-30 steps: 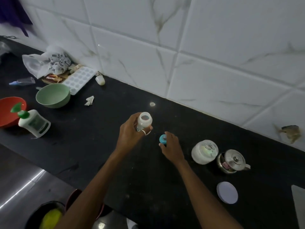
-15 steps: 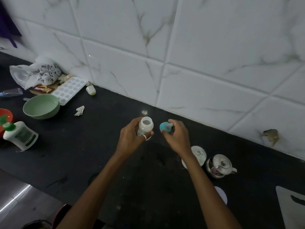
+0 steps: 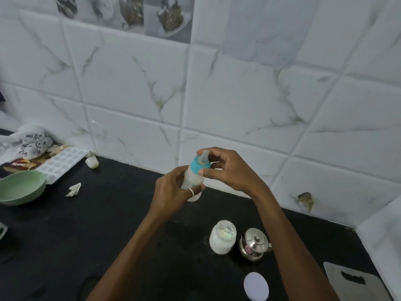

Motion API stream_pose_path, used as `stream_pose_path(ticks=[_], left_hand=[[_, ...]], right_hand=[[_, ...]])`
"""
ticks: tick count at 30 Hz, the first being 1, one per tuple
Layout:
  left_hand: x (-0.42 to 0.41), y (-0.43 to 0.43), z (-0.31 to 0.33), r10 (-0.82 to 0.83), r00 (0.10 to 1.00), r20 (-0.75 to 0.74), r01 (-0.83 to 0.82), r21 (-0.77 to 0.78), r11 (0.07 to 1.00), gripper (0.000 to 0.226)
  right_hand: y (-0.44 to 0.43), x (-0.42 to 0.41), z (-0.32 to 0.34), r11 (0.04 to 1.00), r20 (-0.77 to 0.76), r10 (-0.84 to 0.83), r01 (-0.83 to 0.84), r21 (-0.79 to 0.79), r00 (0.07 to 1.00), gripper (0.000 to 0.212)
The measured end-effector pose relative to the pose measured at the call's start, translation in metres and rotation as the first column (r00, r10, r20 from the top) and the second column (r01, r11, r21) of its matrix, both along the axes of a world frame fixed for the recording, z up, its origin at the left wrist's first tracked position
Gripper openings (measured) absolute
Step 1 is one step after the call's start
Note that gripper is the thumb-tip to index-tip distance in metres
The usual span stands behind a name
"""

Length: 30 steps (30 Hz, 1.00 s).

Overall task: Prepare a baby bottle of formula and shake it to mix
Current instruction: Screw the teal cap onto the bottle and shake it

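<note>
A small clear baby bottle [image 3: 192,178] with whitish contents is held up above the black counter [image 3: 108,235], tilted a little to the right. My left hand [image 3: 171,192] is wrapped around its body. A teal nipple cap [image 3: 199,164] sits on the bottle's neck, and the fingers of my right hand [image 3: 225,170] grip that cap from the right and above. An open white formula jar [image 3: 222,236] stands on the counter below my right forearm, with its round white lid [image 3: 256,286] lying nearer me.
A small steel kettle [image 3: 255,244] stands right of the jar. A grey cutting board [image 3: 355,283] lies at the right edge. At the left are a green bowl [image 3: 21,187], a white ice tray [image 3: 63,164], crumpled paper [image 3: 74,189] and a cloth. Tiled wall behind.
My right hand picked the teal cap off the counter, carried it to the bottle and set it on the neck. Both hands and the bottle have risen.
</note>
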<state>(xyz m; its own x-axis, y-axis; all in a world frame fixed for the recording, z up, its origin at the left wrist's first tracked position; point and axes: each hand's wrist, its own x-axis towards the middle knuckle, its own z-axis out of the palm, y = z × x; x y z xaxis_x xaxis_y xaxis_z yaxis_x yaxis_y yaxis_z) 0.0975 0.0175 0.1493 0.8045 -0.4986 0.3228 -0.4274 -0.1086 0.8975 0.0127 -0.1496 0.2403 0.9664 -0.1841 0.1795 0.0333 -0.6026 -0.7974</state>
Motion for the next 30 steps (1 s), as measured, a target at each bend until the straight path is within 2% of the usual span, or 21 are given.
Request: stream_pose_path(ticks=[8, 13, 16, 22, 30], left_hand=[[-0.014, -0.013, 0.016, -0.039, 0.998, 0.038, 0.041, -0.044, 0.998, 0.049], [-0.017, -0.014, 0.019, -0.033, 0.999, 0.033, 0.034, -0.024, 0.999, 0.056], [-0.020, -0.015, 0.021, -0.016, 0.999, 0.041, 0.018, -0.038, 0.999, 0.054], [-0.024, -0.016, 0.021, 0.004, 0.998, 0.060, -0.002, -0.022, 1.000, 0.053], [-0.028, -0.019, 0.023, -0.005, 0.997, 0.079, 0.006, -0.013, 1.000, 0.054]], right_hand=[[-0.011, -0.012, 0.006, 1.000, -0.043, 0.018, -0.019, -0.008, 0.999, 0.047], [-0.009, -0.018, 0.002, 0.993, -0.008, -0.012, 0.013, 0.118, 1.000, 0.040], [-0.001, -0.020, -0.007, 0.986, 0.045, -0.102, 0.095, 0.135, 0.994, 0.039], [0.020, -0.023, -0.015, 0.941, 0.125, -0.337, 0.336, 0.033, 0.933, 0.043], [0.024, -0.025, -0.014, 0.909, 0.154, -0.409, 0.416, -0.016, 0.900, 0.046]])
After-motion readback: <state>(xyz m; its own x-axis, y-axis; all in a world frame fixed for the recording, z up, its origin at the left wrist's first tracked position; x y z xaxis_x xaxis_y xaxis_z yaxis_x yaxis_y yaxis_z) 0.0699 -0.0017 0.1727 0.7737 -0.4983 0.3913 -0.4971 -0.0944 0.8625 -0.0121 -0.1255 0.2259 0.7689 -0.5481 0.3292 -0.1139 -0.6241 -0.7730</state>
